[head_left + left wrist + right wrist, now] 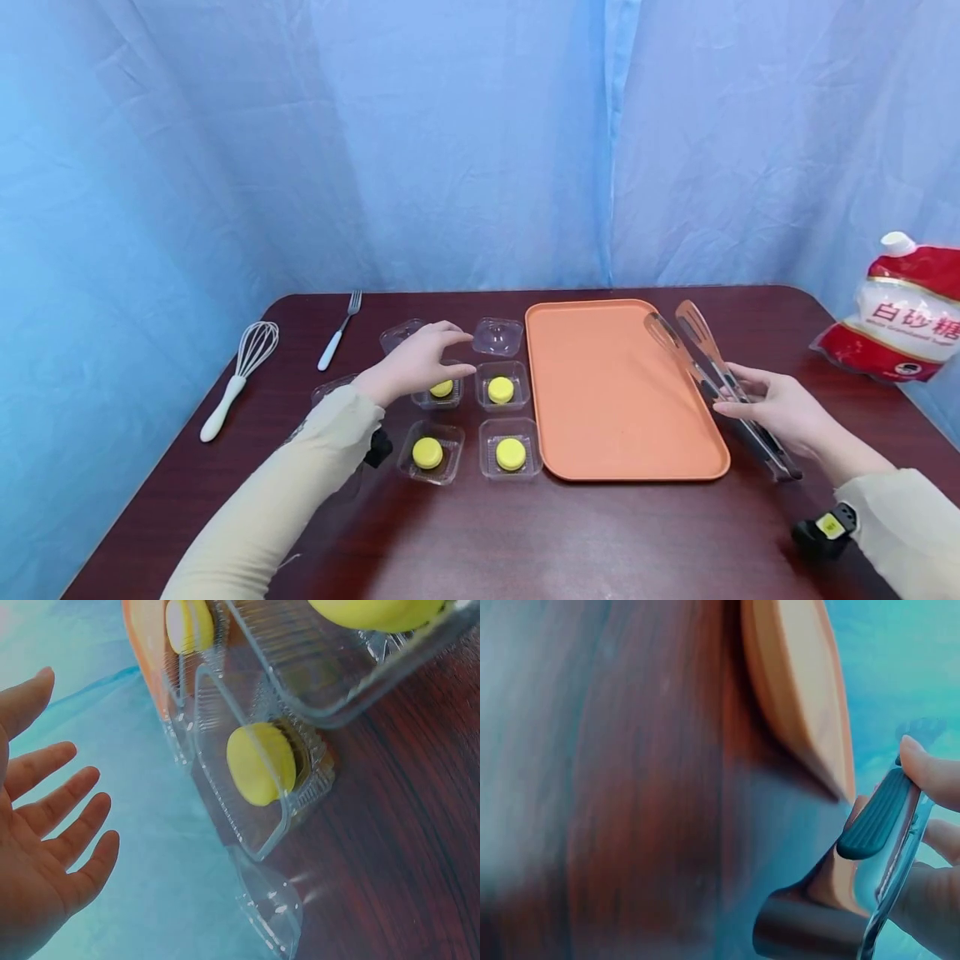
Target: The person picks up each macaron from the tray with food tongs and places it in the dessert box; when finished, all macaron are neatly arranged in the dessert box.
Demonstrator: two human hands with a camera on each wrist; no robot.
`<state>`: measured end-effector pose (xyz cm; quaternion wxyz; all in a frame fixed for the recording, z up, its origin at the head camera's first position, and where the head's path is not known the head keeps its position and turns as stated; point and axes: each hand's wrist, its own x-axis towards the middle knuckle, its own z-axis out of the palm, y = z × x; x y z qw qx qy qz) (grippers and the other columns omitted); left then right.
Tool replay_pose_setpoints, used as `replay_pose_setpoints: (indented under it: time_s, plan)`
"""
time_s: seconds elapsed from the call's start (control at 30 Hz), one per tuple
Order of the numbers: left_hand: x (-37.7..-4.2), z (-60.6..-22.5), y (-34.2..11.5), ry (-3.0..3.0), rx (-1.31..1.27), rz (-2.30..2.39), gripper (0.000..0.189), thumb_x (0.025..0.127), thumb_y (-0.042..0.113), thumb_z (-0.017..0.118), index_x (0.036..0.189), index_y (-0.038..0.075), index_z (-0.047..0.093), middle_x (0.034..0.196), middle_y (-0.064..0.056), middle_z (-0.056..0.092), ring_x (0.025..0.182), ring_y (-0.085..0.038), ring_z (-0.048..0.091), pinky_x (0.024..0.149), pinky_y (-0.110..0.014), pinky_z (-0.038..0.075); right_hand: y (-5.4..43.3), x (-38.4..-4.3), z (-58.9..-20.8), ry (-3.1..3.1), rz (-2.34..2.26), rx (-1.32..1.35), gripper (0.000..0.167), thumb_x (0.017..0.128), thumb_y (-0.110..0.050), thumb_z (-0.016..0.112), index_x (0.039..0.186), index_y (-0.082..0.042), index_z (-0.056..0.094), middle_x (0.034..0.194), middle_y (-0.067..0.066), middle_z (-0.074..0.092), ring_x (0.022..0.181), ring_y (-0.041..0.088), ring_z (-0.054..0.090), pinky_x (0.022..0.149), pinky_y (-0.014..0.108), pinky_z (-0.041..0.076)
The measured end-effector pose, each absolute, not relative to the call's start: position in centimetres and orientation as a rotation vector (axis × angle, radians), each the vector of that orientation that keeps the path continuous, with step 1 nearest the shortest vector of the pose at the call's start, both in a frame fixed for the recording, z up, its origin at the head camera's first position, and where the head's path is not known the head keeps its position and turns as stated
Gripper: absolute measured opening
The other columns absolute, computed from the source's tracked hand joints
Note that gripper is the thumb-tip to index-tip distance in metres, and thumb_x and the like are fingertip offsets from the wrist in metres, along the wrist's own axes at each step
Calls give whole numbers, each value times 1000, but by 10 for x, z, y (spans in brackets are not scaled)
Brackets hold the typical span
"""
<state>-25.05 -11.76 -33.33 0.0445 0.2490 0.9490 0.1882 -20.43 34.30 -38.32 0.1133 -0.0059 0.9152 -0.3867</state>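
My left hand point(420, 360) hovers over the back left clear plastic box point(438, 400), fingers spread and nothing between them; it partly hides the yellow macaron point(442, 389) inside. In the left wrist view its palm and fingers point(56, 832) show beside the boxes. A macaron also sits in the back right box point(483, 400), another macaron point(427, 452) in the front left box, and another macaron point(511, 454) in the front right one. My right hand point(783, 410) holds metal tongs point(738, 400) by the dark grips, thumb on one arm, over the tray's right edge.
An orange tray point(615, 392) lies right of the boxes. Clear lids point(497, 337) stand raised behind them; others are partly hidden by my left arm. A whisk point(240, 375) and a fork point(339, 333) lie at left. A sugar bag point(896, 308) is at far right.
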Motion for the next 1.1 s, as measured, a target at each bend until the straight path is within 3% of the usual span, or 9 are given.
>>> replay_pose_setpoints:
  time_s: [0.23, 0.4, 0.73, 0.93, 1.0, 1.1]
  plan:
    - [-239, -327, -131, 2961, 760, 590, 50, 88, 30, 67, 131, 7, 56, 128, -12, 54, 118, -27, 53, 98, -42, 47, 360, -206, -392, 2645, -1072, 62, 88, 89, -32, 65, 145, 11, 13, 132, 44, 35, 112, 50, 45, 93, 59, 44]
    - [-228, -326, -144, 2985, 774, 579, 49, 88, 30, 67, 130, 8, 57, 128, -11, 55, 117, -26, 53, 97, -42, 47, 364, -208, -396, 2660, -1017, 105, 90, 87, -32, 67, 144, 12, 13, 131, 46, 32, 114, 55, 39, 92, 60, 44]
    - [-202, -329, -177, 3065, 818, 562, 47, 85, 25, 71, 125, 4, 60, 124, -14, 57, 116, -29, 54, 96, -45, 47, 368, -207, -395, 2666, -1047, 118, 91, 87, -31, 69, 142, 17, 14, 126, 43, 44, 111, 51, 48, 92, 59, 44]
    - [-185, -328, -198, 3100, 763, 530, 46, 84, 25, 72, 123, 4, 62, 122, -15, 58, 96, -25, 60, 80, -38, 52, 372, -206, -394, 2696, -1080, 88, 88, 85, -24, 72, 139, 20, 19, 118, 41, 53, 90, 25, 66, 77, 38, 57]
    - [-181, -328, -204, 3099, 730, 516, 46, 84, 26, 72, 123, 4, 61, 122, -15, 58, 94, -25, 61, 79, -38, 53, 373, -206, -394, 2716, -1076, 76, 86, 84, -23, 73, 138, 20, 22, 111, 37, 59, 85, 17, 65, 75, 37, 57]
    - [-175, -329, -211, 3092, 689, 511, 47, 83, 25, 73, 122, 3, 62, 120, -15, 58, 100, -27, 61, 81, -40, 54, 375, -206, -393, 2739, -1056, 72, 84, 83, -24, 73, 136, 21, 27, 102, 31, 65, 84, 20, 66, 80, 45, 55]
